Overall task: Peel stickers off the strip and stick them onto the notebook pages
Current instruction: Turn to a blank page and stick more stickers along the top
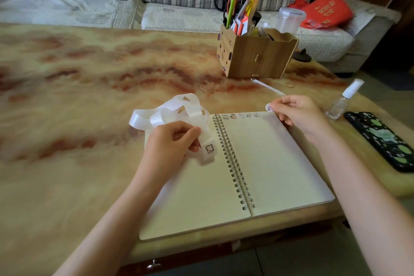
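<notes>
Head view
- Left hand: the left hand (170, 141) is over the left page, with its fingers curled round the white strip (179, 107) near its end.
- Strip: its loose loops pile up on the table (78, 96) just past the notebook's far left corner. The end hangs below the hand over the left page and carries a square sticker (210, 149).
- Right hand: the right hand (298, 112) pinches a round sticker (269, 107) between thumb and forefinger at the notebook's far right corner.
- Notebook: the notebook (275, 163) lies open and flat, with the spiral binding (233, 163) down the middle. A row of stickers (240, 116) runs along the top edge of the right page.
- Edges: the notebook's near edge runs close along the table's near rim, and its near right corner almost reaches that rim.
- Room: marbled tabletop shows wide to the left of the notebook and beyond it. On the right, a spray bottle (343, 101) and a phone (380, 139) lie near the right forearm, between the notebook and the table's right edge. A wooden box (255, 54) stands well beyond the notebook, and a pen (267, 87) and a rubber band (290, 84) lie between the box and the right hand.
- Cut off: the frame's right edge clips the phone, and both forearms run out at the bottom.
- Hidden: the left hand and the strip cover the far part of the left page.
- Hard to make out: the sticker drawings are too small to read. Whether the round sticker touches the page cannot be told.
</notes>
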`<state>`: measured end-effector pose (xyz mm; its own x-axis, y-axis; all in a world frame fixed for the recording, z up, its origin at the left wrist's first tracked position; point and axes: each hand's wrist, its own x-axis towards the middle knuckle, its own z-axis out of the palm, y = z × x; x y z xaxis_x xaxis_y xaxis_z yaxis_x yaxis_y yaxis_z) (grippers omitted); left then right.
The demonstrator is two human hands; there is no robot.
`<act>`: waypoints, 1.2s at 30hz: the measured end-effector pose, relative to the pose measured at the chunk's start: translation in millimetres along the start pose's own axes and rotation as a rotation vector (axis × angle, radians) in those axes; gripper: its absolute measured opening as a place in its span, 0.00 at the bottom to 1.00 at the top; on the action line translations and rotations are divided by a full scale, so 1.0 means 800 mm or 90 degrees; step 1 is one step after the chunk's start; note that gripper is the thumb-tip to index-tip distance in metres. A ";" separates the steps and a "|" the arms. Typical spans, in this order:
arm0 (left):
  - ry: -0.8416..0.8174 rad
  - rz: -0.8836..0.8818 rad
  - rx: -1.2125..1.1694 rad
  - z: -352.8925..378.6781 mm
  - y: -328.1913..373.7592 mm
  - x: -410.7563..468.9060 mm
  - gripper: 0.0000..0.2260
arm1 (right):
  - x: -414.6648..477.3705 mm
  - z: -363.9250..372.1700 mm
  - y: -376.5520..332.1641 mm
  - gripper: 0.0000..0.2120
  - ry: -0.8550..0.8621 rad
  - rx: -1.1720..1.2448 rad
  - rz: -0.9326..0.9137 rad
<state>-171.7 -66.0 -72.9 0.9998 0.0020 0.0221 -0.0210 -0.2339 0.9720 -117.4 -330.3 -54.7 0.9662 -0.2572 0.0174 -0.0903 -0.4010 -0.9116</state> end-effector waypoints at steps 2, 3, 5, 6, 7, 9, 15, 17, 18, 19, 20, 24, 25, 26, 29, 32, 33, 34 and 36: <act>0.002 -0.003 0.001 0.000 -0.001 0.000 0.09 | 0.005 0.002 0.003 0.06 -0.001 -0.007 -0.007; 0.002 -0.003 0.003 0.000 -0.001 0.000 0.09 | 0.007 0.003 0.004 0.06 -0.004 -0.012 -0.011; 0.000 -0.002 0.007 -0.001 -0.001 0.000 0.09 | 0.011 0.006 0.006 0.05 -0.005 -0.023 -0.022; 0.000 -0.003 0.009 -0.001 -0.002 0.000 0.09 | 0.012 0.007 0.007 0.04 -0.003 -0.031 -0.026; 0.001 -0.003 0.013 0.000 -0.002 0.000 0.09 | 0.014 0.008 0.008 0.04 0.000 -0.040 -0.026; 0.002 -0.002 0.017 0.000 -0.002 0.000 0.09 | 0.016 0.009 0.012 0.07 -0.002 -0.052 -0.021; 0.003 -0.007 0.020 0.000 -0.003 0.001 0.09 | 0.019 0.013 0.019 0.05 -0.006 -0.043 -0.007; 0.002 -0.009 0.021 0.001 -0.002 0.001 0.09 | 0.019 0.013 0.020 0.02 -0.001 -0.040 -0.006; 0.001 -0.009 0.021 0.001 -0.002 0.001 0.09 | 0.020 0.013 0.020 0.01 0.000 -0.041 -0.007; 0.001 -0.009 0.020 0.001 -0.002 0.000 0.09 | 0.019 0.014 0.021 0.01 0.001 -0.042 -0.007; 0.000 -0.009 0.020 0.001 -0.002 0.000 0.09 | 0.019 0.014 0.021 0.01 0.002 -0.042 -0.007; 0.000 -0.010 0.024 0.000 -0.002 0.000 0.09 | 0.019 0.014 0.022 0.03 0.010 -0.051 -0.005; 0.000 -0.011 0.025 0.000 -0.002 0.000 0.09 | 0.019 0.014 0.022 0.03 0.011 -0.052 -0.004; 0.000 -0.012 0.025 0.000 -0.002 0.000 0.09 | 0.019 0.014 0.022 0.03 0.012 -0.053 -0.004; 0.001 -0.013 0.025 0.000 -0.002 0.000 0.09 | 0.019 0.014 0.023 0.02 0.012 -0.051 -0.008; 0.000 -0.013 0.027 0.000 -0.001 0.000 0.09 | 0.020 0.014 0.023 0.01 0.016 -0.048 -0.012; 0.000 -0.014 0.028 0.000 -0.001 0.000 0.09 | 0.020 0.014 0.024 0.01 0.017 -0.048 -0.013; -0.001 -0.014 0.029 0.000 -0.001 0.000 0.09 | 0.020 0.015 0.024 0.01 0.017 -0.048 -0.014; -0.001 -0.013 0.027 0.000 -0.001 0.000 0.09 | 0.020 0.016 0.024 0.02 0.016 -0.049 -0.018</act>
<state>-171.9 -66.2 -73.7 1.0000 0.0060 0.0021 -0.0004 -0.2747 0.9615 -100.8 -331.2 -77.0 0.9624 -0.2660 0.0544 -0.0816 -0.4747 -0.8764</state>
